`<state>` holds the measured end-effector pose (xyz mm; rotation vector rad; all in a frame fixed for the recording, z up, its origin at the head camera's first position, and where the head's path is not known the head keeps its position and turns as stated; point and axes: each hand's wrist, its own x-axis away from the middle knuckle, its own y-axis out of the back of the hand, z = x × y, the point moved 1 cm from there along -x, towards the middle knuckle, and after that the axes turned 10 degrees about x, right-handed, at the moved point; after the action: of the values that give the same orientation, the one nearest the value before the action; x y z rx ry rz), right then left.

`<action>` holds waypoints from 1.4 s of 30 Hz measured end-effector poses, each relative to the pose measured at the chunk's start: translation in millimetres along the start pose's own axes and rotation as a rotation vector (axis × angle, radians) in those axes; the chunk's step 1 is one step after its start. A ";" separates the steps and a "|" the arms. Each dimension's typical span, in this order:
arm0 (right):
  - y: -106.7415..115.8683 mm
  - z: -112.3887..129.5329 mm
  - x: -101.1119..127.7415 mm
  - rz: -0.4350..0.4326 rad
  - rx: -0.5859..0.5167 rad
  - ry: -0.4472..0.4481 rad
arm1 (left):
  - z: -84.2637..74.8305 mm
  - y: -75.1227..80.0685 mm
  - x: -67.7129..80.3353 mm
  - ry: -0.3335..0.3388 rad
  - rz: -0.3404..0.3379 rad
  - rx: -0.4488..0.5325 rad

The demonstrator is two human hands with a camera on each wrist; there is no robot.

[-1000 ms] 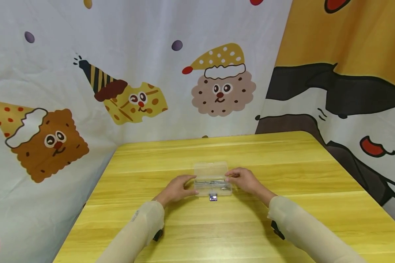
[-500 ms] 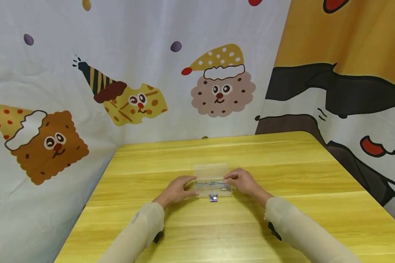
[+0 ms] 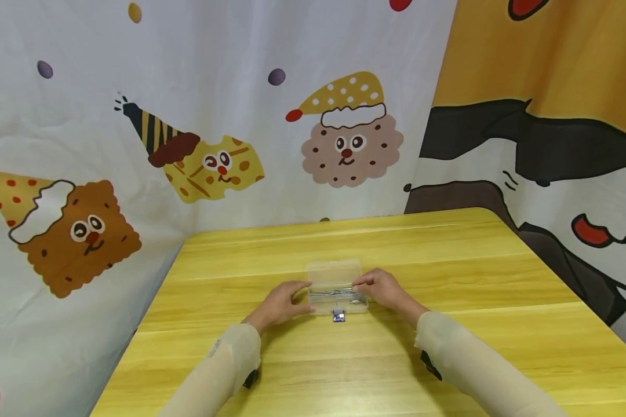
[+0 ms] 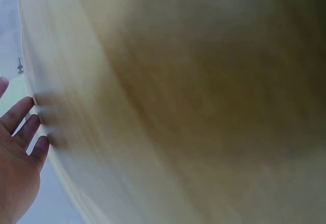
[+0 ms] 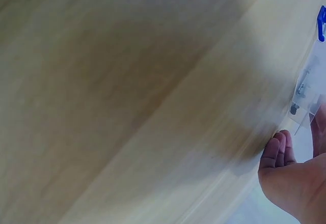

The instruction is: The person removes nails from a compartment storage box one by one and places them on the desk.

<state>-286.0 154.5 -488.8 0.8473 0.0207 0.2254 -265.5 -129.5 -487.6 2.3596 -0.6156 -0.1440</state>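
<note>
Nearest: two beige sleeves, left and right, each with a black wrist unit, left and right, at the cuff; small grey print on the left sleeve, too small to read. Small blue latch tab sticks out from the near edge of a clear, rectangular plastic box, mid-bench, lid folded open to the far side. Left hand spread wide, thumb at the box's near-left corner, fingers at the far end of its left side. Right hand curled, thumb and fingertips together at the box's right end; can't tell if they grip anything. Inside: thin silvery metal rods lying lengthwise in the far compartment, small metal pieces near-right. Pale yellow wood-grain bench. Beyond: white fabric backdrop printed with party-hatted cartoon snacks, yellow and black shapes at right.
</note>
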 end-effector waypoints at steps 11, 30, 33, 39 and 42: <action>1.0 8.3 -0.6 0.004 -0.026 -0.063 | 0.9 0.7 -1.8 -0.018 -0.002 -0.014; 7.3 12.1 -8.8 0.053 0.058 -0.066 | -0.1 1.6 -2.7 -0.002 0.005 -0.015; 6.5 13.9 -10.2 0.066 0.077 -0.073 | 0.2 1.7 -1.9 -0.005 0.003 -0.013; 8.1 19.9 -11.0 0.088 0.150 -0.065 | -0.6 1.7 -1.4 -0.011 0.001 -0.005; 9.1 23.6 -12.0 0.092 0.199 -0.048 | -0.4 1.4 -1.1 -0.014 0.000 -0.001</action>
<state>-296.9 140.4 -467.3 1.0528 -0.0410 0.2929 -267.0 -129.7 -486.5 2.3592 -0.6213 -0.1607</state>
